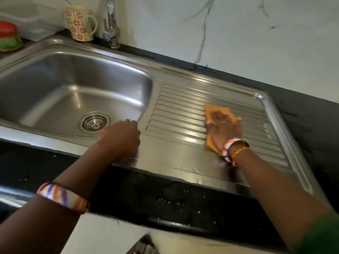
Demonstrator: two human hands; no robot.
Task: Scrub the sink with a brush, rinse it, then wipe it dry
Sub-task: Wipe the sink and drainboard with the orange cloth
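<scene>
A stainless steel sink (55, 85) fills the left half, with a round drain (94, 122) at its near side. To its right lies the ribbed drainboard (176, 107). An orange cloth (218, 109) lies flat on the drainboard, and my right hand (222, 127) presses on it with spread fingers. My left hand (122, 138) rests on the sink's front rim, its fingers curled over the basin's edge. A few water streaks show on the near rim of the drainboard. No brush is in view.
A chrome tap (112, 22) stands behind the basin. A floral mug (79, 23) sits left of it, and a red and green object (9, 37) lies at the far left. Black countertop (302, 114) surrounds the sink, with droplets on its front edge.
</scene>
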